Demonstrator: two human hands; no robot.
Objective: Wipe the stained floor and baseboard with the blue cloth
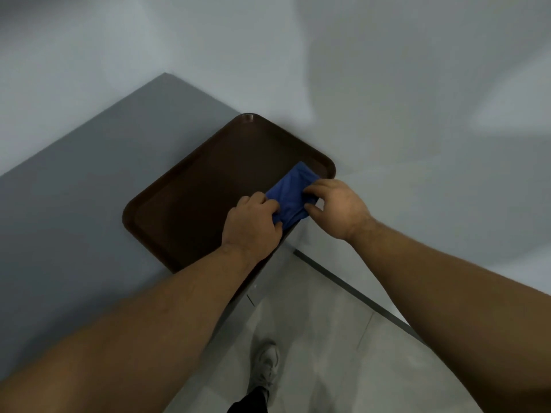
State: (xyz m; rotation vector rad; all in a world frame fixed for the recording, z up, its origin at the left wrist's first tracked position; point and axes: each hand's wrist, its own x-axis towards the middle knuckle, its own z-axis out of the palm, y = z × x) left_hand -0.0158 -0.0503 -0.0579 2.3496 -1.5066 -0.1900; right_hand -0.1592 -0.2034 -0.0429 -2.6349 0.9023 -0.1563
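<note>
A folded blue cloth (290,193) lies at the near right corner of a dark brown tray (193,201) on a grey table. My left hand (253,223) pinches the cloth's left edge. My right hand (337,205) grips its right edge with thumb and fingers. Both hands rest low on the cloth over the tray's rim. Below, the pale tiled floor (328,338) meets a dark baseboard (357,293) along the white wall. No stain shows in this view.
The grey table (74,210) fills the left side and sits in a corner of white walls (387,84). My foot in a light shoe (267,371) stands on the floor close to the table's edge.
</note>
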